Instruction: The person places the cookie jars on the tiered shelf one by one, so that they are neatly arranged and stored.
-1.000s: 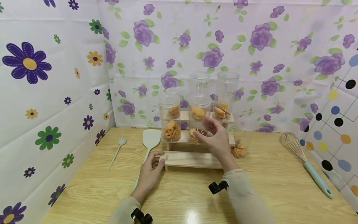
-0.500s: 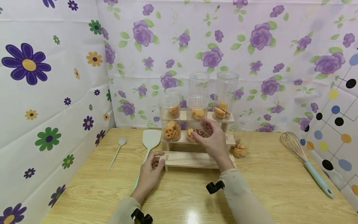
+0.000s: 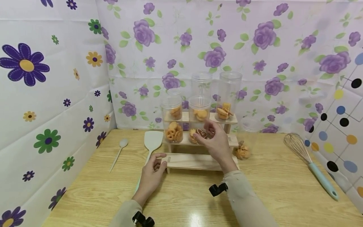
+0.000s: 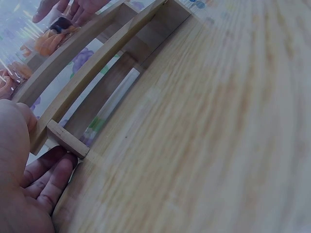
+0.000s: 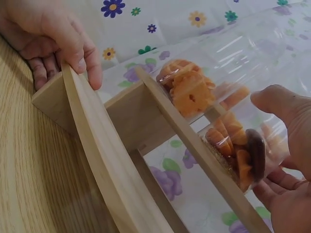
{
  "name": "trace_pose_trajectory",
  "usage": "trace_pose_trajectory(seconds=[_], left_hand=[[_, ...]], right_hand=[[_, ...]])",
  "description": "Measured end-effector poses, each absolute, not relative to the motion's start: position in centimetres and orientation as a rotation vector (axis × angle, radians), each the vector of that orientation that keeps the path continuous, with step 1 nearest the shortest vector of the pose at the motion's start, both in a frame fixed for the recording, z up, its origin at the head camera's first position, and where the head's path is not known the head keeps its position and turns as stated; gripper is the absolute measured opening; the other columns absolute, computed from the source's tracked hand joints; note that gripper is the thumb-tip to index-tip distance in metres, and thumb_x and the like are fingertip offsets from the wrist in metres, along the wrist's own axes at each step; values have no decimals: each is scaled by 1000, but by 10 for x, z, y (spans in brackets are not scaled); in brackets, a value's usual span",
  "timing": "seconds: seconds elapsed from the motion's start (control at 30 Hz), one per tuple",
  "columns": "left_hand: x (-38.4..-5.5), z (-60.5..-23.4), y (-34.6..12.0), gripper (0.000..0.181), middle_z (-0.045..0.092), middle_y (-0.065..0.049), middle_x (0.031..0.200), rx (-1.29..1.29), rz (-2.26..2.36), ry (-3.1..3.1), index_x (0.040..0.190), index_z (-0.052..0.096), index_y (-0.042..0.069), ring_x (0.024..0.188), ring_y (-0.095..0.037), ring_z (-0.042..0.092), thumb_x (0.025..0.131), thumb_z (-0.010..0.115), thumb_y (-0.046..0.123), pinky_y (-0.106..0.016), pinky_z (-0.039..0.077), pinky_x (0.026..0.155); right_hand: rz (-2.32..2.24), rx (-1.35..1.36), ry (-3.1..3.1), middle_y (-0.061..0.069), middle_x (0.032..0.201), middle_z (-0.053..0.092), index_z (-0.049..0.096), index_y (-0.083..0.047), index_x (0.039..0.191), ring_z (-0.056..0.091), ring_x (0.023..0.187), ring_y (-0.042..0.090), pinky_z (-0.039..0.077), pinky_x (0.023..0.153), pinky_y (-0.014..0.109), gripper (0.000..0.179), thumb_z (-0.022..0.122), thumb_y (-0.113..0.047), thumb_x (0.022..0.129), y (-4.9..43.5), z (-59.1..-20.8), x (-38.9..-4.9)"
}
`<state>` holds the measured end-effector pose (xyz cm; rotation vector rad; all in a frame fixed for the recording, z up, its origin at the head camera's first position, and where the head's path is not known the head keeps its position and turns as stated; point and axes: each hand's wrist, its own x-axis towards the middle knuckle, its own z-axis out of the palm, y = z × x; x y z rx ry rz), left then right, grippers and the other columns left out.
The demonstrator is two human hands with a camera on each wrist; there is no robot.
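My left hand (image 3: 151,176) grips the left end of the lowest step of a wooden tiered display rack (image 3: 193,160); in the left wrist view its fingers curl under that end. My right hand (image 3: 218,143) holds the lower part of a clear jar (image 3: 199,104) on the middle step, thumb on the near side and fingers round the far side. Cookies (image 5: 233,150), one of them dark brown, fill the bottom of this jar. Left of it on the same step stands another clear jar (image 3: 172,107) with ring-shaped and other biscuits.
Clear jars with biscuits, including a tall jar (image 3: 229,91), stand on the top step. Another jar (image 3: 244,149) sits on the table right of the rack. A whisk (image 3: 314,171) lies far right; a spatula (image 3: 153,142) and a spoon (image 3: 123,143) lie left.
The right hand and the jar it holds shifted slightly left along the middle step, mostly in the first half second. The left hand has stayed on the rack's end.
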<state>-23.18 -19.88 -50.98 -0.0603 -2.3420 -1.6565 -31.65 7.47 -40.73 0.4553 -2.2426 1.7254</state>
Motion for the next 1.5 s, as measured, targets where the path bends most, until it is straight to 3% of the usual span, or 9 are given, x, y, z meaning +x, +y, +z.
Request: trace_pose_trajectory(seconds=[0.27,0.67,0.87,1.1,1.5], left_hand=[[-233,-510,-200,28,76,-4,113,-77,-1659,-2342,142,68,26,101,-19,72,114,69,22,-25,57,87],[-231,-510,-200,28,76,-6,113,-66,-1660,-2342,142,68,24,100,-19,72,114,68,19,-25,57,86],[-231,-509,-200,28,77,-6,112,-77,-1661,-2323,141,69,23,99,-18,72,113,69,19,-24,57,84],[-232,-509,-198,28,77,-7,112,-97,-1655,-2317,141,68,20,98,-18,72,113,68,19,-24,57,83],[-232,-510,-200,29,76,-5,111,-98,-1654,-2337,143,68,21,99,-20,72,114,68,21,-25,58,83]], right_hand=[[1676,454,-2270,13,152,61,48,-8,166,60,141,31,51,120,45,97,99,-37,88,86,-399,-306],[1675,632,-2084,19,156,56,44,-6,167,55,146,39,44,125,39,90,94,-9,92,128,-367,-281],[1586,680,-2043,10,165,50,39,-11,171,50,152,32,40,125,27,97,91,2,90,156,-355,-269],[1547,710,-1941,11,166,49,41,-9,170,47,154,26,37,127,27,105,88,20,81,195,-344,-264],[1682,631,-1806,10,166,45,39,-10,172,44,156,28,39,125,25,109,81,30,80,246,-347,-265]])
